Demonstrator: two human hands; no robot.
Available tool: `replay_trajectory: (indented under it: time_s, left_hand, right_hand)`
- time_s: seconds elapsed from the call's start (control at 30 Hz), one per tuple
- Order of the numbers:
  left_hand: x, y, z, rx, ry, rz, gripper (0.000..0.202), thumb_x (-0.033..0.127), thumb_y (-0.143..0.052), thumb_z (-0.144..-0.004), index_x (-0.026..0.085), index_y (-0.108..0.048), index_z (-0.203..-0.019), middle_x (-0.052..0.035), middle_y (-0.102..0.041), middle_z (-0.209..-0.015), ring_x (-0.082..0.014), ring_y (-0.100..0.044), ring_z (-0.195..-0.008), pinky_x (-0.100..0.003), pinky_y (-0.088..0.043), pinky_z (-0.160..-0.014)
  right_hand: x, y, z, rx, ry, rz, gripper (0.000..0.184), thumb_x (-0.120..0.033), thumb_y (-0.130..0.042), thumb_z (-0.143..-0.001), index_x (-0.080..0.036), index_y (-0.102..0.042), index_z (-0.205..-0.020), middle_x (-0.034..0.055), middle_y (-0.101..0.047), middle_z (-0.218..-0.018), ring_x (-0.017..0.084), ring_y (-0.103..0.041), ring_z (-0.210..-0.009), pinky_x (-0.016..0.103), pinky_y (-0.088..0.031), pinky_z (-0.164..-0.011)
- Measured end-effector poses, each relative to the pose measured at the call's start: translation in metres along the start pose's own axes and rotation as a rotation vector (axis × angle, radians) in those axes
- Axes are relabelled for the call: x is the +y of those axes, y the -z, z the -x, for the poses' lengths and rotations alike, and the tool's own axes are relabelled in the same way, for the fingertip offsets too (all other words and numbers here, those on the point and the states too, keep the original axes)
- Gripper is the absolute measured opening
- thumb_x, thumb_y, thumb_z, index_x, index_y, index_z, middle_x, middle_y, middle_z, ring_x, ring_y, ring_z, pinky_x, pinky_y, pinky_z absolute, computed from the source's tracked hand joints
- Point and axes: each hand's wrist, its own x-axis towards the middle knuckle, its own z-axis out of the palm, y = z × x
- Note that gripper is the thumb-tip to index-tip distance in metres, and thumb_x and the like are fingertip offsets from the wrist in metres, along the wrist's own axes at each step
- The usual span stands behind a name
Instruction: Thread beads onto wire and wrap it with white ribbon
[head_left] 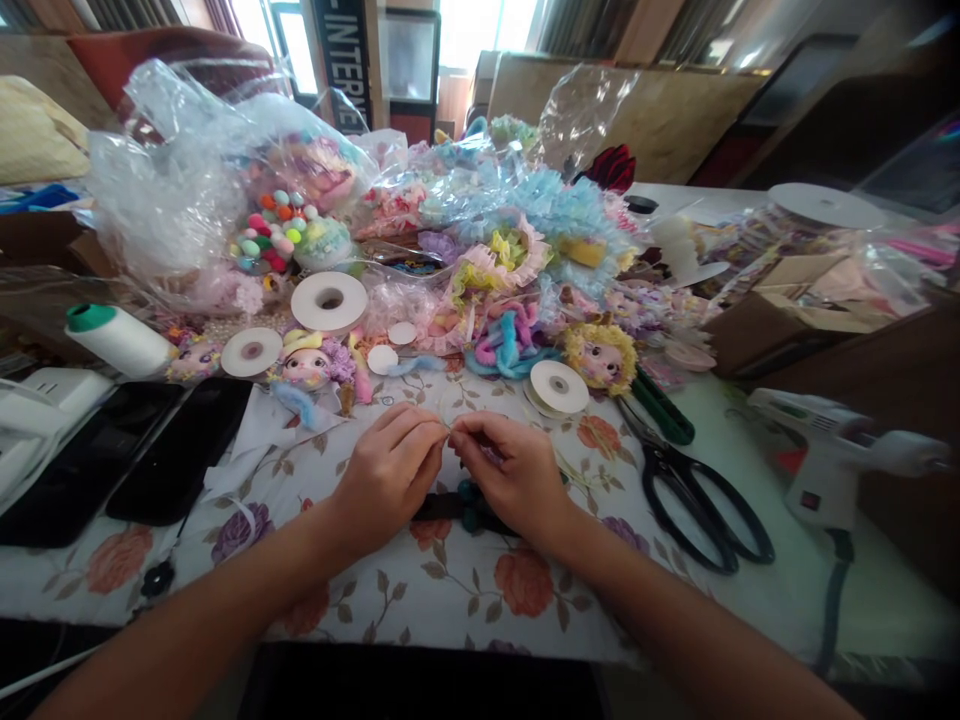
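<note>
My left hand (390, 475) and my right hand (514, 475) meet fingertip to fingertip above the middle of the flowered cloth. Both are closed in a pinch on a thin pale strand (448, 424), of which only a tiny bit shows. Below them lies a dark object with teal parts (470, 505), mostly covered by my hands. Just beyond my right hand rests a spool of cream ribbon (559, 388), with loose pale ribbon (592, 462) trailing on the cloth. Black-handled scissors (694, 500) lie further right.
A white glue gun (817, 460) and a cardboard box (787, 310) stand right. Doll heads (600, 358), white spools (328, 302) and bagged frilly trims (480, 200) fill the back. Two dark phones (184, 450) and a thread cone (120, 338) lie left.
</note>
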Motion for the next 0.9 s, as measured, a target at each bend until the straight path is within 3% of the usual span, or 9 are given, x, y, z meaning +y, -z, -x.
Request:
replay_trajectory:
  time_s: [0.27,0.47,0.6,0.73,0.9]
  left_hand:
    - [0.0010,-0.0034,0.0015,0.013,-0.053,-0.088,0.013,0.005,-0.049,-0.085,0.014,-0.058,-0.087,-0.0086,-0.063,-0.080,-0.0194,-0.058,-0.082,-0.035,-0.051,-0.077]
    - [-0.0028,0.0012,-0.0042,-0.040,0.313,0.154,0.011,0.021,-0.053,-0.088,0.018,-0.063,-0.084,-0.0045,-0.068,-0.084,-0.0155,-0.062,-0.078,-0.028,-0.052,-0.071]
    - [-0.0016,0.0031,-0.0059,-0.017,0.413,0.228,0.010,0.023,-0.057,-0.085,0.019,-0.065,-0.080,-0.0027,-0.069,-0.080,-0.0149,-0.063,-0.072,-0.028,-0.053,-0.067]
    - [-0.0010,0.0020,-0.0048,0.014,0.372,0.200,0.011,0.022,-0.057,-0.084,0.019,-0.065,-0.078,-0.0029,-0.069,-0.078,-0.0155,-0.064,-0.074,-0.028,-0.053,-0.068]
    - [-0.0027,0.0013,-0.0033,0.057,0.181,0.089,0.008,0.016,-0.056,-0.084,0.018,-0.064,-0.083,-0.0046,-0.069,-0.083,-0.0162,-0.065,-0.081,-0.029,-0.053,-0.076]
  right_hand:
    - [-0.0001,-0.0002,-0.0022,-0.035,-0.081,-0.072,0.012,-0.019,-0.053,-0.086,-0.017,-0.061,-0.077,-0.0016,-0.060,-0.064,0.010,-0.054,-0.056,0.021,-0.043,-0.058]
    - [-0.0004,-0.0007,-0.0050,-0.013,-0.131,-0.103,0.013,-0.024,-0.051,-0.088,-0.017,-0.058,-0.078,-0.0006,-0.058,-0.065,0.011,-0.052,-0.058,0.022,-0.042,-0.055]
    - [-0.0011,-0.0013,-0.0043,0.009,-0.116,-0.110,0.013,-0.026,-0.052,-0.088,-0.018,-0.057,-0.079,-0.0002,-0.059,-0.067,0.011,-0.052,-0.058,0.022,-0.042,-0.055]
    - [-0.0016,-0.0008,-0.0034,0.001,-0.122,-0.144,0.013,-0.026,-0.052,-0.088,-0.018,-0.058,-0.081,-0.0002,-0.059,-0.068,0.010,-0.052,-0.058,0.022,-0.043,-0.054]
    - [-0.0004,0.0003,-0.0028,-0.016,-0.129,-0.157,0.012,-0.025,-0.054,-0.087,-0.018,-0.058,-0.079,-0.0006,-0.059,-0.067,0.010,-0.053,-0.058,0.021,-0.043,-0.054]
